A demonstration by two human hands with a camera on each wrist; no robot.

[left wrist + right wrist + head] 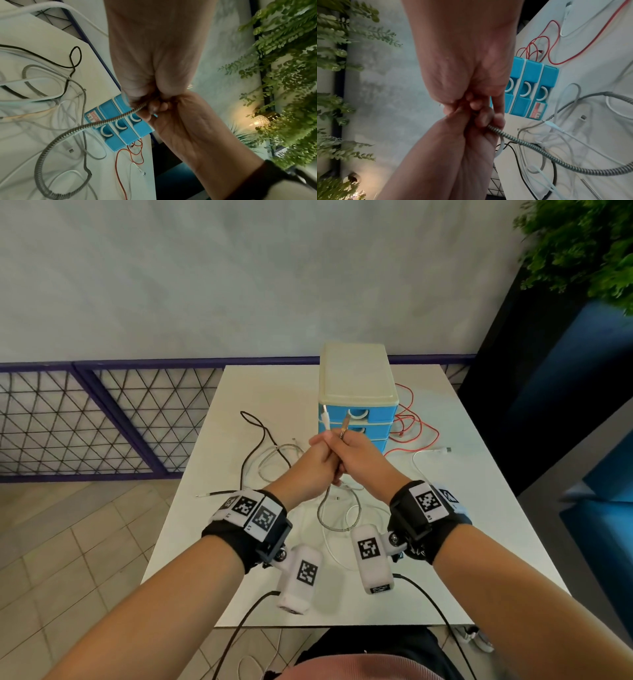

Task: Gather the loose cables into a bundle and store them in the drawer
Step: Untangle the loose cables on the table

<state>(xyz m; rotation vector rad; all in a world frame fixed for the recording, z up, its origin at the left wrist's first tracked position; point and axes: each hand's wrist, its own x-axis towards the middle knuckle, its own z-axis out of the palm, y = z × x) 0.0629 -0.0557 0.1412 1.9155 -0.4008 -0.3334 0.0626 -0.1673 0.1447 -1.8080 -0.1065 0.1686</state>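
We work over a white surface (479, 508), smooth and matte, with most of the job ahead of us. The drawer unit (356, 385) stands at its far middle: boxy blue plastic, cream lid, three drawers with curved white handles, all closed as far as we can see. Gathering has only begun. A thin red cable (418, 419) lies in loose loops to the right of the unit, a dull black cable (253, 436) snakes to the left, and smooth white cables (346, 518) tangle near us, all on the surface. Our left hand (308, 467) and right hand (363, 460) are pressed together above the surface before the unit, both clenched on the grey cable (51, 143), ribbed like a metal spring. Two plug ends stick up above our fists; the cable's length trails down to the surface.
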